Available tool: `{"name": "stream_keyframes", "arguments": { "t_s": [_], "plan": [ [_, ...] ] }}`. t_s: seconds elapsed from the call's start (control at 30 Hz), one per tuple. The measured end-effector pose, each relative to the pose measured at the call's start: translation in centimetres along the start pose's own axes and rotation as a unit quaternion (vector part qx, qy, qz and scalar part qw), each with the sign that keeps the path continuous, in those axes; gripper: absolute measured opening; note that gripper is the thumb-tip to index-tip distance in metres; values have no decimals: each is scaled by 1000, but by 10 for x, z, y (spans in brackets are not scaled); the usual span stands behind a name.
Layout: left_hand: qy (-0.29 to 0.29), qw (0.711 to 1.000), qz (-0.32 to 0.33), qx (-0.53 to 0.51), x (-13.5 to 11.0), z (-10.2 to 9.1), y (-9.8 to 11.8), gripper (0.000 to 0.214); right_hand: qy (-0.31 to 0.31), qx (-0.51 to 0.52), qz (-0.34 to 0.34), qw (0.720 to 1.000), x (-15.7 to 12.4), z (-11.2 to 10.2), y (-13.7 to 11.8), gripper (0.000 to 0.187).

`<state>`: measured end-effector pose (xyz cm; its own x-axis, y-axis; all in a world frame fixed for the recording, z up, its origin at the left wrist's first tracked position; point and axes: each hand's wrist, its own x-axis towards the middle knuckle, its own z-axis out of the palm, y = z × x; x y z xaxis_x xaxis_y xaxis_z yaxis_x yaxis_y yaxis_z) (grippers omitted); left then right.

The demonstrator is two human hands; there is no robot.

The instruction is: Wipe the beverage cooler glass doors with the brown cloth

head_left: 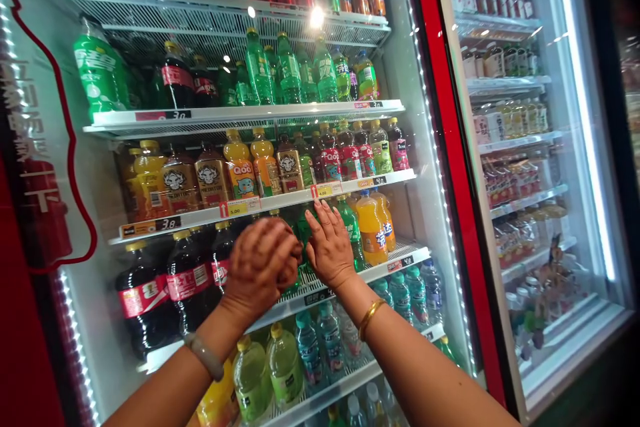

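The cooler [417,213] is bright inside, lit by LED strips [424,147] down the frame and a white tube [585,120] in the next cabinet [525,141], with a blown-out glare spot [316,17] on the top wire shelf [200,21]. Left door panel [35,147] and lower right corner go dark, the left hand [263,265] looks a bit soft, and straight lines bow near the edges.

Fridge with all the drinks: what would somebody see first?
Two hands in the middle: the left hand curled and the right hand flat against green bottles on a wire shelf. Beside them stand bright orange bottles to the right and big dark cola bottles to the left. A red door frame runs down the right side.
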<state>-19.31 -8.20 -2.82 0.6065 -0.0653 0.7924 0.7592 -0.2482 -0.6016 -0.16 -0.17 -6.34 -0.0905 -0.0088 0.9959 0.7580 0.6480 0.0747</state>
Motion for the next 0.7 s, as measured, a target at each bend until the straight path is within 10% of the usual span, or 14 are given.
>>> {"name": "stream_keyframes", "arguments": {
  "t_s": [0.13,0.27,0.4,0.53,0.7],
  "plan": [
    [-45,990,122,-48,-18,0,2,56,4,-1,1,1000,0,1,0,74],
    [-20,999,25,-27,11,-4,-21,61,0,3,4,1000,0,1,0,76],
    [56,989,-135,6,17,4,3,64,1,7,3,1000,0,1,0,76],
    [-8,999,-30,-39,-12,8,28,69,14,2,-4,1000,0,2,2,71],
    [-21,997,-64,-31,5,-5,-8,68,9,2,-4,1000,-1,1,1,73]
  ]
}}
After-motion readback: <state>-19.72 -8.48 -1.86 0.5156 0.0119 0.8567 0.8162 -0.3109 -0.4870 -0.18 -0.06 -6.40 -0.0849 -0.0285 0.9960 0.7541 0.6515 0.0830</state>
